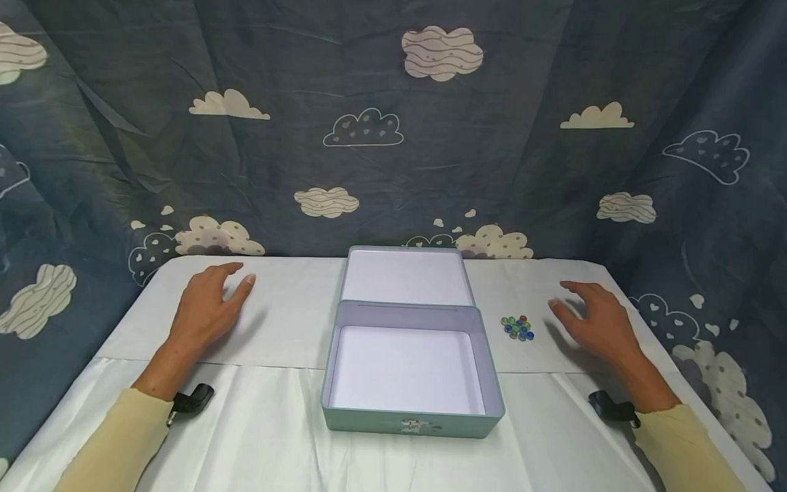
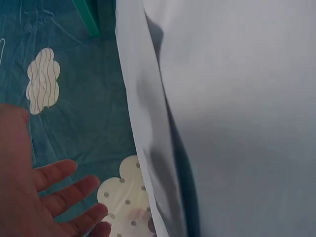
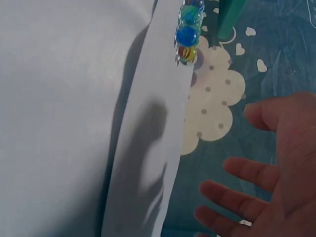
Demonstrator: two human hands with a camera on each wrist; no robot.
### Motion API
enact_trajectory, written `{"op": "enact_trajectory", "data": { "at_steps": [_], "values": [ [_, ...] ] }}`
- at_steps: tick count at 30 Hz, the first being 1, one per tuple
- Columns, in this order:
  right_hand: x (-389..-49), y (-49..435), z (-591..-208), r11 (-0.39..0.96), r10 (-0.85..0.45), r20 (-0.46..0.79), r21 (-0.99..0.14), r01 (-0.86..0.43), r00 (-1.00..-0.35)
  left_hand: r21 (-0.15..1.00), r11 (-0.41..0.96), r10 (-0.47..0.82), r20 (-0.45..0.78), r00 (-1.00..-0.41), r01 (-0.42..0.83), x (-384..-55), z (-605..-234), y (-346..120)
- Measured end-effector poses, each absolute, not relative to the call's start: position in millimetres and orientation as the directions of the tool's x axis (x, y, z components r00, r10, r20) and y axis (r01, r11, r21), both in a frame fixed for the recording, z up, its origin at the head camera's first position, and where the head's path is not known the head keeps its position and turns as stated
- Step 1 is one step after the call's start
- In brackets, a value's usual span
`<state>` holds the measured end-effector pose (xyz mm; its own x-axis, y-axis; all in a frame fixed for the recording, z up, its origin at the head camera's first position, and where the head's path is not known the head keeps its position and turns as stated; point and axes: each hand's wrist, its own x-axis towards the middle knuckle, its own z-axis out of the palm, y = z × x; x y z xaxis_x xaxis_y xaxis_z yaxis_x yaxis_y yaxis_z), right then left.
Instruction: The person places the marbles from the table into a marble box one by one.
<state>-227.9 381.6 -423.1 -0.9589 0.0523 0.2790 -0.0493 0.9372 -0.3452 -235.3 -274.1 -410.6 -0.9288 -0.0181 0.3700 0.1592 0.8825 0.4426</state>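
Round glass marbles (image 1: 518, 328) are sitting in a compact cluster on the white-covered surface (image 1: 289, 307), just to the right of a green tin box (image 1: 363, 421) and to the left of the right hand (image 1: 596, 321). That hand is lying much nearer to them than the left hand (image 1: 212, 304): from its thumb tip, the marbles are lying leftward and slightly toward the near side, with a short stretch of surface separating them from the fingers. Being round, they are offering no long axis, and their cluster is showing no strong lengthwise direction either. They are mostly showing blue and green, with touches of red and yellow.

The right hand's grip is released; its fingers are spreading loosely, the thumb is standing apart, and nothing is being held. The left hand's grip is likewise relaxed and holding nothing. It is hovering over the left part of the surface, with the tin box standing between it and the marbles.

The box's hinged lid (image 1: 406, 277) is lying folded back on the far side, leaving the pale interior facing upward. The box is standing near the middle, its decorated front wall facing the near side. Behind the surface, a dark cloth backdrop (image 1: 283, 157) is hanging, its cloud prints showing clearly.
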Motion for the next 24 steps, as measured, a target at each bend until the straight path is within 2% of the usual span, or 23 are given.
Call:
{"op": "enact_trajectory", "data": {
  "at_steps": [15, 24],
  "values": [
    [-216, 354, -407, 0.907, -0.051, 0.23, -0.396, -0.141, -0.972, 0.537, 0.813, 0.06, 0.309, -0.949, 0.227, -226, -412, -243],
    [-214, 351, -401, 0.893, -0.134, 0.192, -0.402, -0.202, -0.972, 0.59, 0.735, 0.172, 0.313, -0.934, 0.333, -214, -411, -215]
  ]
}}
